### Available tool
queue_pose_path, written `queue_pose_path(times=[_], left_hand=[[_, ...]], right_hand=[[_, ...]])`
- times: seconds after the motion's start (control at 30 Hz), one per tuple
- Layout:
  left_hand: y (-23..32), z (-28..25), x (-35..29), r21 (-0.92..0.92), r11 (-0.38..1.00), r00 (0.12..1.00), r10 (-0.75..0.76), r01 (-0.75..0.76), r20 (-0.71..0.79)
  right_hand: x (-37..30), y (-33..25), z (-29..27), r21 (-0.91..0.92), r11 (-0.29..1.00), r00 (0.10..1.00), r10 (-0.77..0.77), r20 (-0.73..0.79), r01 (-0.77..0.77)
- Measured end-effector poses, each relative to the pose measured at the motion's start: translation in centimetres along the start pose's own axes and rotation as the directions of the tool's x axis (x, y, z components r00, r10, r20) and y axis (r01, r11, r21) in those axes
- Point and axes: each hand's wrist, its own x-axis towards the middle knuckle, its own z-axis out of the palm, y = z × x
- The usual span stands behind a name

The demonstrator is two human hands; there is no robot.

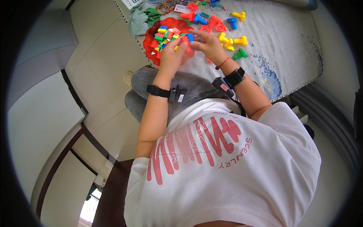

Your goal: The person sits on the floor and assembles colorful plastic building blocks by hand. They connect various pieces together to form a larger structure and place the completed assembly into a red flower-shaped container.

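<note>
A red scalloped bowl (183,25) sits at the table's near left edge, holding several small building blocks (160,37) in red, yellow, green and blue. Above its right side, my left hand (172,56) is closed, fingertips pinching a red building block (184,39). Close beside it, my right hand (211,46) has its thumb and fingers round a blue building block (190,37). The two blocks meet or nearly meet; whether they are joined I cannot tell. My fingers partly cover both.
Right of the bowl lie yellow toy bolts (239,40), a blue toy bolt (232,23), a green toy bolt (240,54) and red toy nuts (220,27). Green cloth (152,16) and rubber bands (165,6) are at the far left of the patterned tablecloth (287,45).
</note>
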Motion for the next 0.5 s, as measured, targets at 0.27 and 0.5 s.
queue_pose_path(times=[0.27,0.5], left_hand=[[0.0,-0.4,0.2,0.113,0.993,0.998,-0.033,0.039,-0.057],[0.9,-0.4,-0.2,0.098,0.986,0.990,-0.138,0.137,0.008]], right_hand=[[0.1,0.1,-0.6,-0.040,0.987,0.988,0.155,0.013,-0.155],[-0.2,0.3,-0.8,0.025,0.978,0.977,0.205,0.057,-0.207]])
